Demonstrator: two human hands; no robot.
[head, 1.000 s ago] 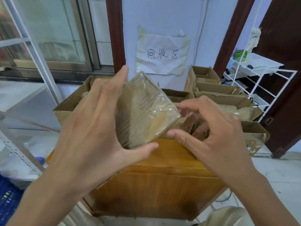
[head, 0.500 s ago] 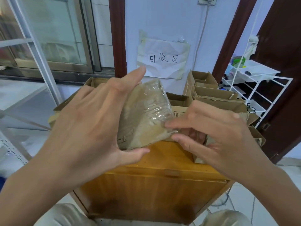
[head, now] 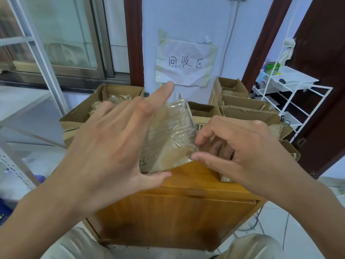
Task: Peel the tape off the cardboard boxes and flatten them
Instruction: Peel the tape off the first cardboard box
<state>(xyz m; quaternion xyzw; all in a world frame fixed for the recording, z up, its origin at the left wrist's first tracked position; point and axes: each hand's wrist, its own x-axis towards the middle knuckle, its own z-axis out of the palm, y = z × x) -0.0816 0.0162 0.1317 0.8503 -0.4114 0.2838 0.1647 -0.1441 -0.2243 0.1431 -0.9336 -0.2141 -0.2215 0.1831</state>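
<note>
A small cardboard box [head: 169, 136] wrapped all over in shiny clear tape is held up above the wooden cabinet [head: 179, 212]. My left hand [head: 113, 144] grips it from the left, thumb under its lower edge and fingers spread over its back. At the box's lower right corner my right hand [head: 240, 146] has its curled forefinger and thumb on the tape edge. Whether a tape end has lifted cannot be told.
An open cardboard box [head: 82, 116] of crumpled tape sits at the cabinet's back left. Several open boxes [head: 242, 107] are stacked at the back right. A paper sign [head: 185, 64] hangs on the wall. A white wire rack [head: 291, 94] stands right, a metal shelf frame [head: 31, 58] left.
The box has tilted and risen slightly in my left hand. My right hand moved in from the right, and its forefinger and thumb came to the box's lower right corner.
</note>
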